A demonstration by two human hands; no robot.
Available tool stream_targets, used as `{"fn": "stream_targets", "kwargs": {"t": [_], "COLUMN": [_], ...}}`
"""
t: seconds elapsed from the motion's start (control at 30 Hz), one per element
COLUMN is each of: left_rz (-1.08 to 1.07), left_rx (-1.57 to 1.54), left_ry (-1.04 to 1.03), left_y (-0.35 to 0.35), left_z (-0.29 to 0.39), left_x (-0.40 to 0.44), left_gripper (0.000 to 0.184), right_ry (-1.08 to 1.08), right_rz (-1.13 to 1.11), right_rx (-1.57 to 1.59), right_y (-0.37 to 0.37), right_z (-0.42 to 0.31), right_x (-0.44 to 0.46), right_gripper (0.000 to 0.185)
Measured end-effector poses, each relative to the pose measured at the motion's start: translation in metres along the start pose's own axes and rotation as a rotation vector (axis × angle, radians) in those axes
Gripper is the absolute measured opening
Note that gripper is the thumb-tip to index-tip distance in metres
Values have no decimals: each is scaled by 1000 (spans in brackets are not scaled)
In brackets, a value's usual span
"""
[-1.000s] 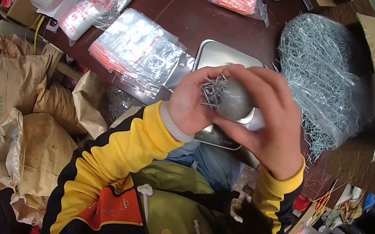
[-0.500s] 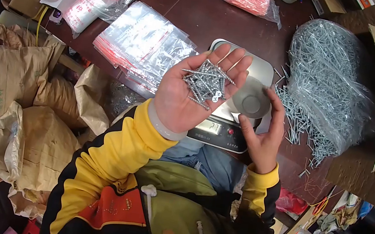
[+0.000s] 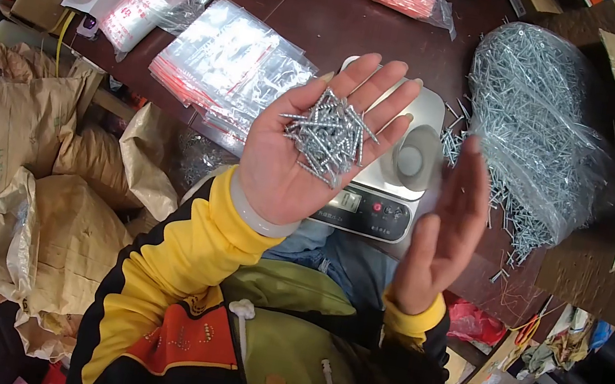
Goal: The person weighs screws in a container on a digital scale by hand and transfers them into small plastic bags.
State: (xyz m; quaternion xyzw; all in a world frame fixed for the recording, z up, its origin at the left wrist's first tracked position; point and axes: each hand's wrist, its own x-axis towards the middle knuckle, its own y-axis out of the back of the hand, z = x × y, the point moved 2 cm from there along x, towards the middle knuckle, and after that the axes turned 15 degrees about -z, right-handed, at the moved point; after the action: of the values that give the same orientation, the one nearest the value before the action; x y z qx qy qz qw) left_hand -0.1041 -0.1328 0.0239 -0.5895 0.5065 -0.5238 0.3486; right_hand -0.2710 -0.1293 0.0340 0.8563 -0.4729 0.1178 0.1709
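We hold our left hand (image 3: 269, 165) palm up, fingers (image 3: 379, 84) outstretched; our right hand (image 3: 454, 229) faces inward, thumb (image 3: 421, 243) apart.

Bright silver-grey is recorded for the heap of screws (image 3: 326, 137), with the same tone seen in the bulk screws (image 3: 533, 108) under clear film. The scale (image 3: 430, 103) is finished in silver on its pan and black on its front panel, which is marked with a red button (image 3: 377, 206). A translucent grey is noted for the small cup (image 3: 413, 158). The zip bags (image 3: 232, 57) are seen as clear, edged in orange-red. The tabletop (image 3: 335, 26) is coloured dark reddish brown. Yellow and black are banded along the sleeve (image 3: 198, 214); the tan paper sack (image 3: 1, 124) is printed in green.
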Motion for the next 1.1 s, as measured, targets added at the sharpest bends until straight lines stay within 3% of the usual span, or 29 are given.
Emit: {"fn": "stream_targets", "kwargs": {"t": [0.13,0.2,0.27,0.37,0.5,0.9,1.0,1.1], "left_rz": [-31,-36,-27,-26,-57,-53,-62,-67], "left_rx": [228,285,281,267,317,185,168,238], "left_ry": [38,46,33,29,21,-17,-25,-19], "left_y": [0,-1,-3,-4,-3,-4,-2,-2], "left_z": [-22,-32,-37,-38,-43,-44,-42,-41], "left_x": [-4,-6,-6,-6,-3,-3,-2,-2], "left_gripper": [52,53,54,54,55,51,52,53], "right_ry": [118,24,53,39,3,-109,-52,-140], "right_rz": [-45,-44,50,84,278,396,382,350], "right_rx": [106,-123,65,1,365,944,1006,797], "right_y": [-37,-42,-46,-41,-45,-40,-41,-42], "right_z": [8,6,13,12,9,0,0,-6], "right_x": [7,12,16,18,23,28,29,32], "right_gripper": [86,93,85,59,30,55,63,68]}}
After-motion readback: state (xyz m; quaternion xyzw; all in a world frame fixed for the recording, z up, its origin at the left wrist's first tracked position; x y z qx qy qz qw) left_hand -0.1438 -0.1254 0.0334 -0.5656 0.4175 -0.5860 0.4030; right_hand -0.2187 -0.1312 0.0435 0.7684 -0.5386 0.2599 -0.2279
